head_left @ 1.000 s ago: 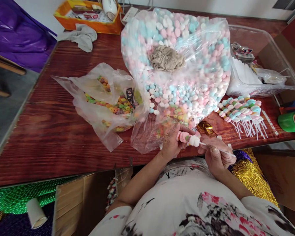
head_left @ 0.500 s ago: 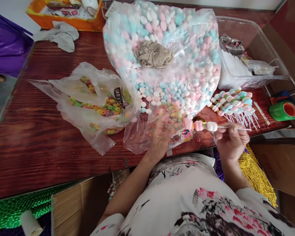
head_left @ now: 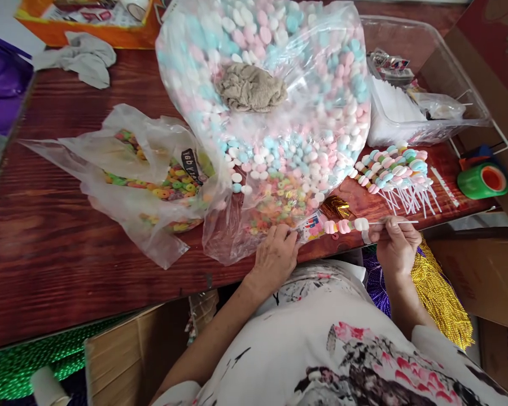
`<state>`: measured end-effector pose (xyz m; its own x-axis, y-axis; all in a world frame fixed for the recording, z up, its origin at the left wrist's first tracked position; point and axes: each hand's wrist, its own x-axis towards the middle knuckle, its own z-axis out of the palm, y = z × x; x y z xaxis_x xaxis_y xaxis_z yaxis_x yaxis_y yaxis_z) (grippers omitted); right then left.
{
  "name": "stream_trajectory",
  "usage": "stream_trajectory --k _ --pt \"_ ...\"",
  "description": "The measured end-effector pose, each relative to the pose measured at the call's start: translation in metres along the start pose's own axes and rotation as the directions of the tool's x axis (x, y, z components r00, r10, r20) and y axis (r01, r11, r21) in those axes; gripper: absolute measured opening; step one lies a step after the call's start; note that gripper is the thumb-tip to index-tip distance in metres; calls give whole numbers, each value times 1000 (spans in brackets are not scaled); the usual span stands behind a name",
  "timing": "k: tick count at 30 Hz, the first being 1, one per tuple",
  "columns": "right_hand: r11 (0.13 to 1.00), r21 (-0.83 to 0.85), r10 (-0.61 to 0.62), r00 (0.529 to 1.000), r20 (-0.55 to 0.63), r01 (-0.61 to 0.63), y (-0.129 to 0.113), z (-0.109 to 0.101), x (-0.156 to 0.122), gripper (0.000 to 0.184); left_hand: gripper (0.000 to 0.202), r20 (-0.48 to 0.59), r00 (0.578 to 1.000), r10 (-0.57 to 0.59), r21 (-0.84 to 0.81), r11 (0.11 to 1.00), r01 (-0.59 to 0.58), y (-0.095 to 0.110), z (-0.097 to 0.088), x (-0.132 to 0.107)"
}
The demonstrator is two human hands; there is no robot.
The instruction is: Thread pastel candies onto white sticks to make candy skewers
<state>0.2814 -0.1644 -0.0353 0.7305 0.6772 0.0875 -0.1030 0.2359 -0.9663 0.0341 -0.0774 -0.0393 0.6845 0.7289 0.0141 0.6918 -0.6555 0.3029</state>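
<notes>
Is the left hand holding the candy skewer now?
No, the right hand holds the skewer; the left hand touches the clear bag.

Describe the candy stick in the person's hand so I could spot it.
Start at the huge bag of pastel candies, then drop to the near edge of the table. There the right hand pinches a thin white stick. Unlike the full sticks piled nearby, it carries few candies.
</notes>
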Motion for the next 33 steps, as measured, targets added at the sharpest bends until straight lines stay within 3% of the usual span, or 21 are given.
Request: stream_trajectory --k 8,14,25,30,33 --pt "984 132 122 992 -34 -116 15 6 -3 16 19 -217 976 -17 -355 933 -62 -19 30 1" --pt "948 245 219 975 -35 -204 15 14 -4 21 13 -318 941 -114 -553 828 -87 -24 29 2" --pt "925 289 270 962 -34 -249 25 23 -6 20 20 -423 902 -81 -511 844 -164 -25 33 0" --pt "977 141 163 987 2 -161 22 17 -10 16 21 -454 891 -21 -422 886 -194 -25 34 -2" --pt "991 3 134 985 109 -135 15 16 -9 12 20 -492 868 75 -312 915 -256 -24 35 -3"
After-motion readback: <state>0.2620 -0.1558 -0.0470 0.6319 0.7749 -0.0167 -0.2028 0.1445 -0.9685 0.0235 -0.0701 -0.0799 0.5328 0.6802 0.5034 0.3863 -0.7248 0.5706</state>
